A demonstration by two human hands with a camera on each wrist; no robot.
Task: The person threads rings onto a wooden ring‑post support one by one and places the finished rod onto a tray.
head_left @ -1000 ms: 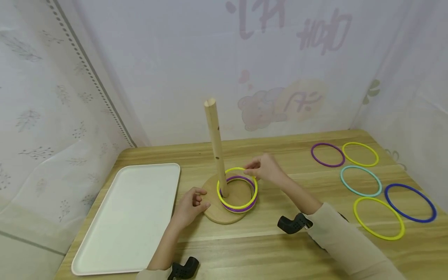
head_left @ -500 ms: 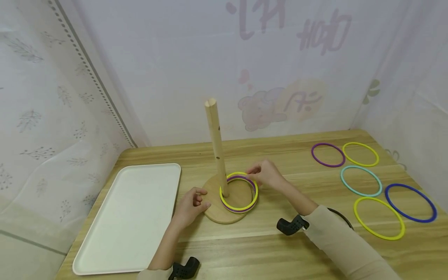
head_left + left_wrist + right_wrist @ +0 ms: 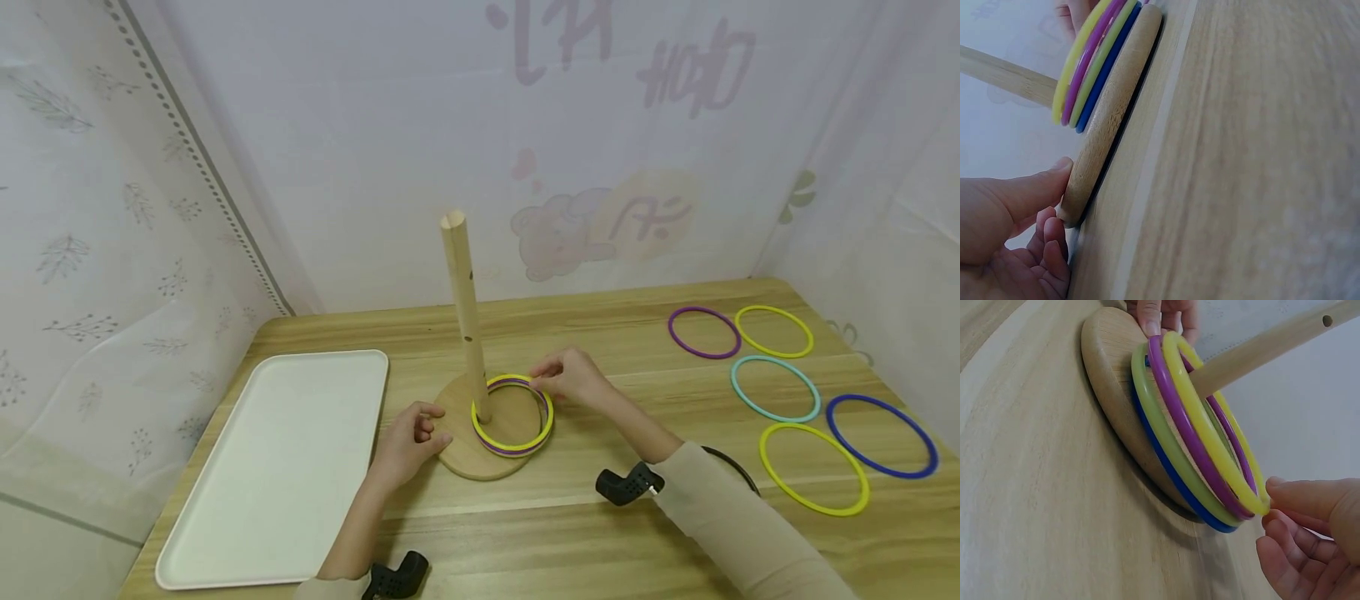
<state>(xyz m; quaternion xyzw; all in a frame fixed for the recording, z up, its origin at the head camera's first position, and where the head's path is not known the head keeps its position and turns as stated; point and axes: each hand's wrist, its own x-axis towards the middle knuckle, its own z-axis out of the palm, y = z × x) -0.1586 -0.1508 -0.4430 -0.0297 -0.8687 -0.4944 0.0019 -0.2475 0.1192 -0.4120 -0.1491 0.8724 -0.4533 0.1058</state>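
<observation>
A wooden post [image 3: 465,308] stands upright on a round wooden base [image 3: 457,446]. Around its foot, from the bottom up, lie a blue ring [image 3: 1172,479], a light green ring [image 3: 1152,419], a purple ring [image 3: 1176,406] and a yellow ring [image 3: 1202,428]. Thumb and fingertips of my right hand [image 3: 574,378] pinch the far right side of that yellow ring, which lies close on the purple one. My left hand [image 3: 405,446] holds the base by its left edge, thumb against the rim and fingers curled below it.
Left of the base lies a white tray [image 3: 281,467]. Loose on the right side of the table are a purple ring [image 3: 673,335], two yellow rings [image 3: 812,342] [image 3: 765,458], a turquoise ring [image 3: 813,392] and a dark blue ring [image 3: 933,454]. Curtains [image 3: 337,167] hang behind.
My right hand has lowered the yellow ring around the post down onto the stack, moving slightly toward me. The left hand has stayed at the base's edge.
</observation>
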